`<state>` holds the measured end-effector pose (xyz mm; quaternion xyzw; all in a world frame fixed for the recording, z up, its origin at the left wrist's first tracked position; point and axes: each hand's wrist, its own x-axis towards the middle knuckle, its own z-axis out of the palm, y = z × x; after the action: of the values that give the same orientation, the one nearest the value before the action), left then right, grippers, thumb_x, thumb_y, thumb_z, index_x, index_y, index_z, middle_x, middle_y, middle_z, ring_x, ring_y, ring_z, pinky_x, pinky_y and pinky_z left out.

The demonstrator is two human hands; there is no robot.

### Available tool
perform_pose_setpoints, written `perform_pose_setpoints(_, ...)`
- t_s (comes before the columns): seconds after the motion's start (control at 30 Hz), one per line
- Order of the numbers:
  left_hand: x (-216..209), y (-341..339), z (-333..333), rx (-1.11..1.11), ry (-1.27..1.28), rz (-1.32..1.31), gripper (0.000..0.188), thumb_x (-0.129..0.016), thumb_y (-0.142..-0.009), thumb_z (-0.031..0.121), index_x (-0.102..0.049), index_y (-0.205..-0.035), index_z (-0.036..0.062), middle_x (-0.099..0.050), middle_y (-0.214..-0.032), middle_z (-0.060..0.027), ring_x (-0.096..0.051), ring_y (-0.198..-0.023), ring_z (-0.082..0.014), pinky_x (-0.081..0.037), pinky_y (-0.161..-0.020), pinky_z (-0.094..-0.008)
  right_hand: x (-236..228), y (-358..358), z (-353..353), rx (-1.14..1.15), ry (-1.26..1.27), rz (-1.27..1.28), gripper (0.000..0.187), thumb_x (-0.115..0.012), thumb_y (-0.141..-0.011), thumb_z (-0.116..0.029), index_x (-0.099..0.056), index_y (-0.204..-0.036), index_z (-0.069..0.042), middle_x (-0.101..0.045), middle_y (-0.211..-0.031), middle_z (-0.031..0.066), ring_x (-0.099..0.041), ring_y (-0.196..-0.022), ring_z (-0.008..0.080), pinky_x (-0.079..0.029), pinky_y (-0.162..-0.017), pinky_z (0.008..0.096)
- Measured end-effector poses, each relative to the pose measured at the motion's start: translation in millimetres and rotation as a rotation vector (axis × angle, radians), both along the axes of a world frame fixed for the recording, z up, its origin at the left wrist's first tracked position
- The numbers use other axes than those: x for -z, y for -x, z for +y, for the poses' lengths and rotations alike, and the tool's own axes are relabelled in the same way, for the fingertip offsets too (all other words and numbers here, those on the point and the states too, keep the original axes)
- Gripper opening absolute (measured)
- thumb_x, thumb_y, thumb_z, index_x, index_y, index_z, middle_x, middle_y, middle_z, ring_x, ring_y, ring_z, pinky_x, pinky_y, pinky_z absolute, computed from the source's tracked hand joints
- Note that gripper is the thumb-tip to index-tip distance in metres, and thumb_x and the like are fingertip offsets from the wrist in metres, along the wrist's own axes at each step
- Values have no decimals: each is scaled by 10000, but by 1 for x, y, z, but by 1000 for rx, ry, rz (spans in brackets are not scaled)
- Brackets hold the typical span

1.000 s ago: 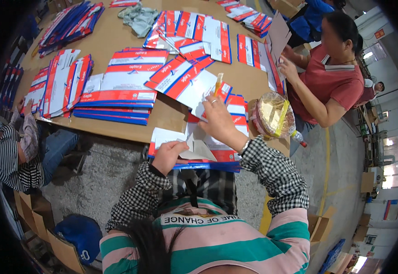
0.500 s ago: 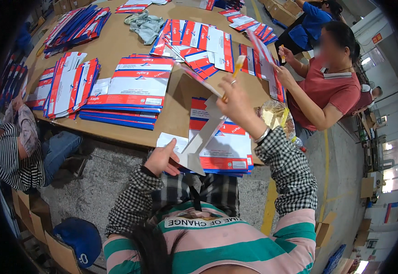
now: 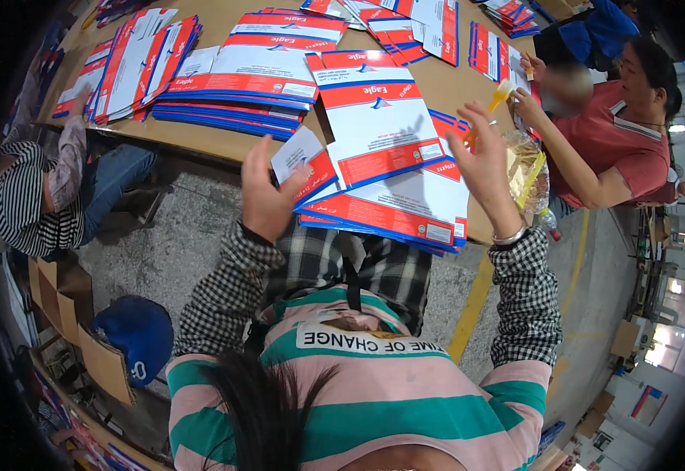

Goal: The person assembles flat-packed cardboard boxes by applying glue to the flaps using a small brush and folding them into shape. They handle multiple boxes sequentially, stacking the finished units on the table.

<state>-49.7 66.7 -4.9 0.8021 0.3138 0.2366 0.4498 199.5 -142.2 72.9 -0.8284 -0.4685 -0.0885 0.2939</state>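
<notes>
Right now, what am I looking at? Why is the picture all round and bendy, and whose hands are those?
The picture comes from a small camera worn on a person's head, looking down. Its wide lens bends straight edges near the rim. No robot here: just two bare hands in checked sleeves. The left hand grips the corner flap of a flat folded carton, white with red and blue bands. The right hand is raised and spread open, holding nothing. That carton lies on a pile of the same cartons at the edge of a brown table. More stacks lie further back. Across the corner, another person in a red shirt holds a small orange thing; what it is, I cannot tell.
</notes>
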Motion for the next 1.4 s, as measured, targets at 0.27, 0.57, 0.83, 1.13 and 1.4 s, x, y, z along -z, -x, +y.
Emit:
perform_pose_setpoints(0.27, 23, -23, -23, 204, -397, 261, 1120, -834, -594, 390, -191, -1419, -8, -148, -1442, -301, -108, -1352, -460, -105, -1047, -634, 81, 43, 14, -144, 225, 23, 712, -762, -663, -149, -430, -1261, 50, -438, -1288, 232, -352, -1282, 402, -316, -1066, 457)
perform_pose_setpoints(0.57, 33, -30, -8, 296, -392, 230, 968, -827, -626, 349, -317, -1400, 70, -266, -1379, -247, -220, -1318, -413, -196, -1064, -539, 107, 40, 27, -65, 184, -25, 750, -761, -667, -156, -403, -1286, 71, -424, -1309, 249, -328, -1307, 391, -256, -1100, 480)
perform_pose_setpoints(0.83, 35, -24, -14, 393, -521, 234, 914, -812, -605, 473, -433, -1353, 109, -318, -1355, -262, -302, -1272, -415, -233, -1042, -542, 102, 37, 17, -23, 240, 81, 727, -770, -696, -171, -416, -1299, 31, -402, -1345, 226, -314, -1318, 386, -282, -1092, 454)
perform_pose_setpoints(1.13, 41, -35, -29, 331, -626, 346, 741, -619, -760, 587, -500, -1303, 97, -337, -1350, -278, -272, -1300, -437, -160, -1024, -656, 105, 42, 17, -28, 259, 86, 743, -776, -682, -206, -417, -1284, 42, -419, -1323, 239, -311, -1323, 377, -238, -1112, 466)
perform_pose_setpoints(1.4, 57, -20, -18, 494, -630, 370, 682, -653, -761, 508, -522, -1284, 89, -340, -1389, -251, -260, -1314, -422, -128, -1045, -643, 89, 46, 1, -59, 105, 151, 708, -769, -703, -191, -426, -1281, 32, -410, -1339, 230, -321, -1317, 374, -289, -1081, 451)
